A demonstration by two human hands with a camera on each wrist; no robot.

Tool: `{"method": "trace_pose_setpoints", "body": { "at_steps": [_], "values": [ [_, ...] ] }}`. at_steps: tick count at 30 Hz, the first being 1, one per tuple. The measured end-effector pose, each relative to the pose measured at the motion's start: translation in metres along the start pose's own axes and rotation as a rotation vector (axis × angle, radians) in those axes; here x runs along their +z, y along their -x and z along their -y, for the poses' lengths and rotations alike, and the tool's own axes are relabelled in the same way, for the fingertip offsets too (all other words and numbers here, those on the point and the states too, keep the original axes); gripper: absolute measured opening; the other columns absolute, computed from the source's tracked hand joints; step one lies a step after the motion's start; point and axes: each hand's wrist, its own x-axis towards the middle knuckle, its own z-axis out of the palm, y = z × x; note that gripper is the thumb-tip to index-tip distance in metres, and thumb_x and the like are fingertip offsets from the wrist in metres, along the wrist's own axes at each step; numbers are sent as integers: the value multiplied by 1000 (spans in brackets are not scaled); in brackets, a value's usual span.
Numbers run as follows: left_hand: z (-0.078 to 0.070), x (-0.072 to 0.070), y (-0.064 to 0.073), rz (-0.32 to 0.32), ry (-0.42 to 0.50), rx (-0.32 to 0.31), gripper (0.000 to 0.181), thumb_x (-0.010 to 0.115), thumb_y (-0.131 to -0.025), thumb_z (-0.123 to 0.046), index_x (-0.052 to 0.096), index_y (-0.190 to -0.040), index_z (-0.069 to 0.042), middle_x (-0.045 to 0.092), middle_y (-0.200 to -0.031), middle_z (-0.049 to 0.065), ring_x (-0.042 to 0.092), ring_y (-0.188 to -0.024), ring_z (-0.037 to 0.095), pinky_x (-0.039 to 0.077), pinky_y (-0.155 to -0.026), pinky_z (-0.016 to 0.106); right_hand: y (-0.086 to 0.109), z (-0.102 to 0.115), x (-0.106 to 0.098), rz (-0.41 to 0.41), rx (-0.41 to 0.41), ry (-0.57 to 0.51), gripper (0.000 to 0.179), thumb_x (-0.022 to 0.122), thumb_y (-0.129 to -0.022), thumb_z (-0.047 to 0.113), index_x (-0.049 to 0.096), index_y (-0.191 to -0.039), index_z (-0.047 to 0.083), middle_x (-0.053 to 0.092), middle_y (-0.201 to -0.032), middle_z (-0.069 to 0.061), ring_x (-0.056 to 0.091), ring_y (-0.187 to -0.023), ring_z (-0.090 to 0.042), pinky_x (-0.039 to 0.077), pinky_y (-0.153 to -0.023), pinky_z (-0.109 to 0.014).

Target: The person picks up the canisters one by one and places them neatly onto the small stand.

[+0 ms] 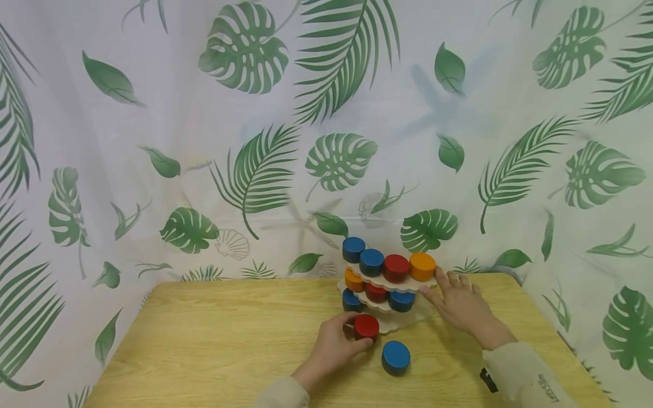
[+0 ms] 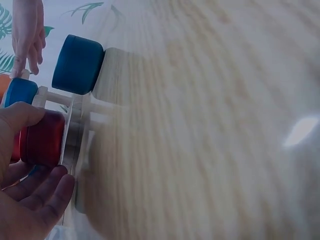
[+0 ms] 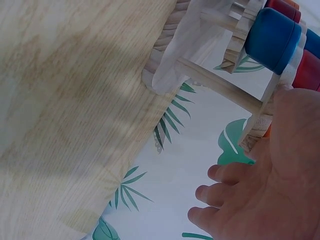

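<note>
A tiered wooden rack [image 1: 389, 323] with scalloped shelves bears several blue, red and orange cylinders on its upper tiers. My left hand [image 1: 334, 343] pinches a red cylinder [image 1: 366, 327] between thumb and fingers at the front left of the lowest shelf. In the left wrist view this red cylinder [image 2: 44, 139] is close against the shelf; I cannot tell whether it rests on it. My right hand [image 1: 461, 306] grips the right end of the top shelf, thumb in front, beside an orange cylinder [image 1: 422, 266]. The right wrist view shows its other fingers [image 3: 212, 195] extended, off the rack.
A lone blue cylinder [image 1: 395, 358] stands on the wooden table [image 1: 219, 340], in front of the rack and right of my left hand. Behind the table hangs a white curtain [image 1: 275, 187] with green leaf prints. A small black object [image 1: 488, 379] lies by the right sleeve.
</note>
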Motion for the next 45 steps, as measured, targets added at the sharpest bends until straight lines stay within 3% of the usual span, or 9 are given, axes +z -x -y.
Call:
{"method": "trace_pose_setpoints", "body": {
  "at_steps": [8,16,24,33,45],
  "values": [
    [-1,3,-7,-23,-3,4,46,88,-85,-19,70,-125,-3,75,-113,9,71,-97,21,60,-84,28,1,0,-1,0,0,0,83,35,-111,58,31,-159,-9,40,-154,-45,32,-142,-69,28,-111,-84],
    [1,12,-12,-40,18,-12,47,89,-85,-19,71,-125,-4,74,-111,8,69,-90,9,58,-80,21,0,1,0,3,1,-7,83,35,-111,58,31,-159,-9,40,-154,-45,32,-142,-69,27,-111,-84],
    [-3,20,-14,-67,46,2,48,90,-85,-13,70,-126,1,73,-110,12,69,-81,6,55,-70,14,-1,0,0,13,4,-8,84,34,-111,59,29,-160,-9,38,-155,-45,31,-142,-70,27,-112,-84],
    [-4,26,-15,-159,-62,48,43,90,-83,-13,74,-120,2,74,-99,15,71,-81,20,52,-68,15,0,0,-1,18,2,-18,83,35,-112,58,29,-159,-10,39,-154,-45,31,-142,-70,27,-112,-84],
    [-3,29,-18,-211,-11,-13,44,89,-83,-12,74,-121,6,76,-99,18,75,-81,22,57,-68,18,0,0,-1,22,5,-21,84,35,-111,58,28,-160,-10,39,-154,-45,32,-142,-70,27,-112,-84]
  ]
}}
